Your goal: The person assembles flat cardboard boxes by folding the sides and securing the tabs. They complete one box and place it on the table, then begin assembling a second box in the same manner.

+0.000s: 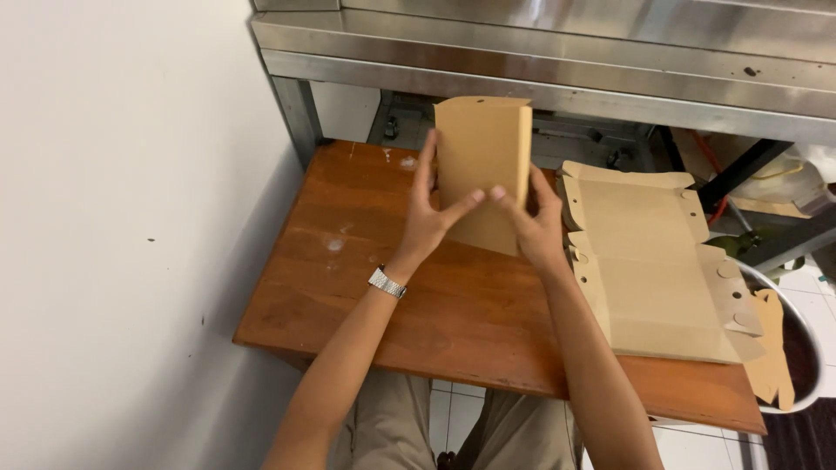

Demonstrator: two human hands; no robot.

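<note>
held piece: i see a folded brown cardboard piece (482, 161), tall and narrow, standing upright above the middle of the reddish-brown wooden surface (366, 287). its lower edge sits close to the wood, though i cannot tell whether it touches.
left hand (428, 218): i have it on the left side of the cardboard piece, fingers stretched up along the left edge, thumb pointing right across the front face. it grips the piece.
right hand (538, 224): i have it on the right side of the same piece, fingers up along the right edge, thumb pointing left so the two thumb tips nearly meet on the front. it grips the piece too.
wrist: a silver metal wristwatch (387, 283) sits on the left wrist.
stack: flat, unfolded brown cardboard blanks with flaps and round cut-outs (649, 270) lie on the right part of the surface, just beside the right hand and reaching to the near right edge.
behind: a stainless steel counter edge (540, 61) runs across the top, with a steel leg (299, 113) at the far left corner of the surface.
left side: a plain white wall (113, 235) borders the surface.
right edge: a white round tub (805, 348) shows beyond the stack, partly covered by a cardboard flap.
below: khaki trousers (392, 418) and white floor tiles (453, 405) show under the near edge.
</note>
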